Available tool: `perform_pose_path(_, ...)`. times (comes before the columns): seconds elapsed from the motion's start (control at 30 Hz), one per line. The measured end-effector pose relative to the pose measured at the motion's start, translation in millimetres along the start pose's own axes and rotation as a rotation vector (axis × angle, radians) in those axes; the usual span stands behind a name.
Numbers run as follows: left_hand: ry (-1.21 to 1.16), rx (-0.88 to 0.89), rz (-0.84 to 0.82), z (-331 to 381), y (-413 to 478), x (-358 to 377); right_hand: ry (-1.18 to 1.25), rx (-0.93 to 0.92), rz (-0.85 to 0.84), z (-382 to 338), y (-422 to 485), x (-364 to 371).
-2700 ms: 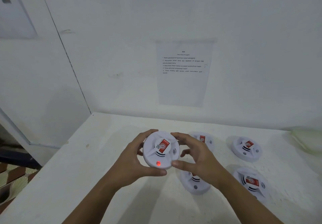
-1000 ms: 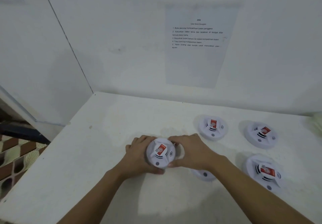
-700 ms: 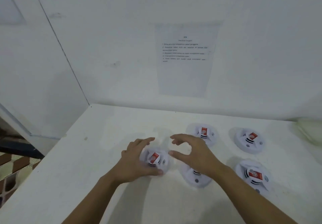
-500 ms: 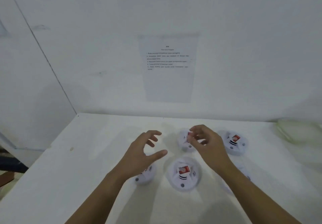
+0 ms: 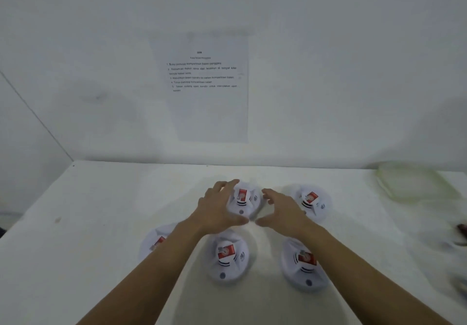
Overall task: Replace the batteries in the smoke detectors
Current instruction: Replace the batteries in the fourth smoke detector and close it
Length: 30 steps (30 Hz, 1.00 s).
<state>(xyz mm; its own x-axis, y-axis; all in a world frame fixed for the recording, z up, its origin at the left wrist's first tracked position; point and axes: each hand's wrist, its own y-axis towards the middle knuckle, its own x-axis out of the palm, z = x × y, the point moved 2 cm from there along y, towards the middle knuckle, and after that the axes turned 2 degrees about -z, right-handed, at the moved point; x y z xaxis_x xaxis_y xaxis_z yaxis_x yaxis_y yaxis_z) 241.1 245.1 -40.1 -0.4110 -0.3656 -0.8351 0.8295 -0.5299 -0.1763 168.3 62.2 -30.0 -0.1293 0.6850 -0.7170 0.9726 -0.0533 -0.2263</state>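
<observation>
The left hand's (image 5: 217, 209) fingers (image 5: 226, 185) curl round the far-left rim of a detector (image 5: 243, 199), thumb at its near rim. This hand seems to hold it, though blur leaves the contact uncertain. The right hand (image 5: 284, 214) is wide, its fingers (image 5: 269, 194) spread and loosely bent just beside the detector's right rim, apparently not touching it. The detector sits face up on the table (image 5: 101, 223) between the two sets of fingertips, its red label on top. Just outside the right fingers lies the far-right detector (image 5: 312, 202). Back from the fingers, below the wrists and forearms, lie the near detector (image 5: 227, 256), the near-right detector (image 5: 303, 265) and the near-left detector (image 5: 156, 243), which the left forearm half hides. Well off to the right of the right fingers sits a pale tub (image 5: 414, 183), and a printed sheet (image 5: 207, 84) hangs on the wall beyond the fingertips. The step looks like picking this unit up to open it. Lifted by the left hand alone, the smooth round rim could slip free. The right hand, as it closes, could knock the far-right detector. Low forearms could drag the near ones. All five look alike, so finished and unfinished units could get mixed up.
</observation>
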Motion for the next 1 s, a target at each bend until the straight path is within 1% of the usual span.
perform_pose_path(0.1,0.031,-0.007,-0.010,3,6,3,-0.026,-0.052,0.045,3,8,3)
perform_pose_path(0.2,0.045,0.002,0.008,6,9,7,0.060,-0.072,0.081,8,12,5)
perform_pose_path(0.3,0.005,0.031,0.003,8,10,6,0.150,-0.099,0.144,12,15,4)
perform_pose_path(0.4,-0.155,0.074,0.003,15,1,-3,0.398,-0.110,0.226,6,8,-6)
perform_pose_path(0.47,-0.282,0.100,0.041,22,-9,-13,0.547,-0.152,0.258,-5,-1,-20)
perform_pose_path(0.57,-0.452,0.124,0.085,42,-30,-34,0.678,-0.254,0.265,-26,-25,-45)
perform_pose_path(0.63,-0.580,0.134,0.087,59,-46,-46,0.706,-0.303,0.273,-38,-43,-57)
perform_pose_path(0.7,-0.690,0.145,0.097,77,-63,-54,0.678,-0.302,0.266,-46,-61,-66)
perform_pose_path(0.77,-0.759,0.171,0.112,93,-79,-59,0.678,-0.270,0.206,-50,-77,-72)
perform_pose_path(0.83,-0.789,0.204,0.113,108,-93,-59,0.719,-0.262,0.118,-51,-92,-76)
perform_pose_path(0.9,-0.801,0.223,0.103,121,-103,-54,0.752,-0.265,0.075,-50,-107,-80)
perform_pose_path(1.0,-0.702,0.246,0.129,135,-115,-44,0.709,-0.274,0.124,-43,-126,-88)
